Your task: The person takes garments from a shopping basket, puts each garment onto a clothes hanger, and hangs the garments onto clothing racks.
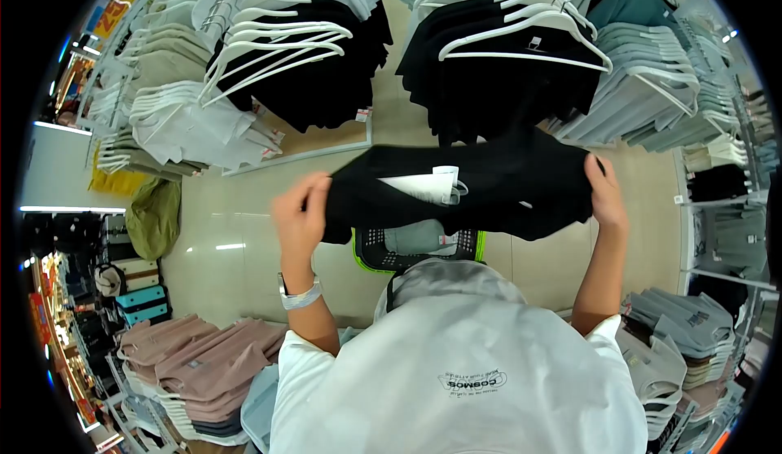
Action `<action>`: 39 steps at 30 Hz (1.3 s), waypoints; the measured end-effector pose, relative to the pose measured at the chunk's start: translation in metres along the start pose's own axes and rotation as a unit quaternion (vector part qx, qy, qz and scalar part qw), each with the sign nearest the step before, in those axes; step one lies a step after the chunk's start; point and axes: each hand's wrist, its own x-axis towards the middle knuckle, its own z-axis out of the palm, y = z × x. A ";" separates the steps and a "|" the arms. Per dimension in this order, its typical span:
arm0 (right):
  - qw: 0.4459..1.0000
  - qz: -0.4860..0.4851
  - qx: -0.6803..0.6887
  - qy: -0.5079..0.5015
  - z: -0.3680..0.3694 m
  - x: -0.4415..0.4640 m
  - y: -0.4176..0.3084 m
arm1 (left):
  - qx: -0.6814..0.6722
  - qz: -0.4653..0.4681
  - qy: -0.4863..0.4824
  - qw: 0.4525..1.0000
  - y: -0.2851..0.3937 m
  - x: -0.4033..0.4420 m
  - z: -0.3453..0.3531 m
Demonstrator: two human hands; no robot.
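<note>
A black garment [497, 181] is stretched sideways between my two hands at chest height. My left hand [300, 213], slightly blurred, is closed on its left end. At the opposite end, my right hand [607, 193] grips the edge with the fingers partly behind the cloth. A white tag [445, 172] and a thin loop show near the garment's middle. Whether the pale patch beside them is a label or an opening, I cannot tell. Below the garment, partly covered by it, is a black shopping basket with a green rim [371, 265], and grey folded cloth [414, 237] lies inside.
Ahead hang black garments [505, 71] on white hangers [529, 50], with another black group [305, 79] to their left. Pink shirts [216, 364] are at lower left, grey shirts [680, 319] at lower right. A green bag-like item [153, 219] stands at left on the tiled floor [232, 271].
</note>
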 end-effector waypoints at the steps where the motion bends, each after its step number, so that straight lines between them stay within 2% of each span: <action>1: 0.998 -0.002 0.056 0.038 0.002 -0.005 -0.002 | -0.015 -0.027 0.031 0.999 0.002 -0.003 0.000; 2: 0.997 -0.009 0.025 0.073 0.010 -0.010 -0.008 | 0.016 -0.018 0.048 0.999 0.007 -0.007 -0.002; 5: 0.993 -0.077 -0.056 -0.064 0.003 0.000 -0.013 | 0.021 -0.002 0.000 1.000 0.021 -0.019 0.010; 11: 0.985 -0.151 -0.073 -0.036 -0.007 0.000 -0.008 | 0.020 -0.055 -0.011 0.998 0.032 -0.046 0.016; 14: 0.958 -0.157 -0.219 -0.101 -0.015 0.004 -0.008 | 0.004 -0.075 -0.034 0.997 0.045 -0.054 0.023; 15: 0.968 -0.180 -0.160 -0.067 -0.020 0.006 -0.008 | -0.005 -0.078 -0.046 0.996 0.048 -0.056 0.024; 17: 0.974 -0.222 -0.036 0.002 -0.024 0.005 -0.011 | 0.008 -0.047 0.016 0.999 0.051 -0.063 0.024; 18: 0.973 -0.226 -0.041 0.008 -0.022 0.004 -0.009 | 0.022 -0.041 0.039 0.998 0.054 -0.064 0.023; 19: 0.966 -0.224 -0.130 -0.023 -0.016 0.003 -0.013 | 0.037 -0.035 0.059 0.997 0.056 -0.065 0.021; 20: 0.944 -0.211 -0.225 -0.112 -0.013 0.008 -0.015 | 0.085 -0.013 0.016 0.996 0.055 -0.061 0.023; 21: 0.906 -0.193 -0.318 -0.199 -0.011 0.012 -0.016 | 0.097 -0.036 -0.019 0.994 0.053 -0.058 0.021; 22: 0.927 -0.228 -0.274 -0.116 -0.006 0.011 -0.015 | 0.103 -0.032 0.017 0.994 0.049 -0.061 0.017; 23: 0.951 -0.221 -0.210 -0.048 -0.012 0.011 -0.011 | 0.107 -0.021 0.056 0.992 0.044 -0.059 0.012; 25: 0.964 -0.240 -0.101 -0.059 -0.008 0.010 -0.013 | 0.094 -0.004 0.077 0.993 0.040 -0.057 -0.002; 30: 0.973 -0.184 -0.106 -0.096 0.031 0.021 -0.002 | 0.108 -0.001 0.063 0.992 0.017 -0.041 -0.030; 32: 0.964 -0.210 -0.133 -0.094 0.053 0.023 0.006 | 0.106 -0.007 0.058 0.993 -0.003 -0.038 -0.047; 34: 0.944 -0.265 -0.168 -0.101 0.088 0.022 0.002 | 0.085 -0.037 0.063 0.994 -0.029 -0.032 -0.064; 37: 0.943 -0.283 -0.135 -0.114 0.145 0.013 0.000 | 0.019 -0.080 0.062 0.995 -0.075 -0.024 -0.087; 39: 0.961 -0.242 -0.106 -0.084 0.182 0.008 -0.003 | -0.026 -0.126 0.042 0.991 -0.100 -0.021 -0.109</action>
